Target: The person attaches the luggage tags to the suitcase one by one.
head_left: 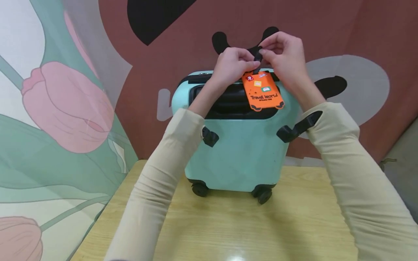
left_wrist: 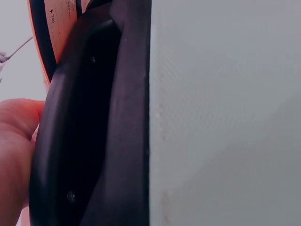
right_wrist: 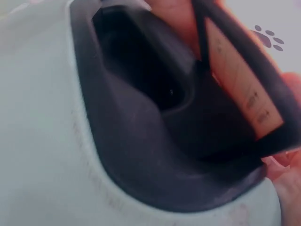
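Your left hand (head_left: 232,66) and right hand (head_left: 283,54) both pinch the black strap (head_left: 258,58) of the orange rubber luggage tag (head_left: 262,90), which hangs below your fingertips over the mint-green hard-shell suitcase (head_left: 240,156).

Light wooden table (head_left: 294,232), tulip-patterned curtain (head_left: 58,119) at left, reddish-brown backdrop (head_left: 343,32) with black shapes behind.

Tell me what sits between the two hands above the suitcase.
In the head view, only the black strap of the orange luggage tag; the left hand and right hand both pinch it.
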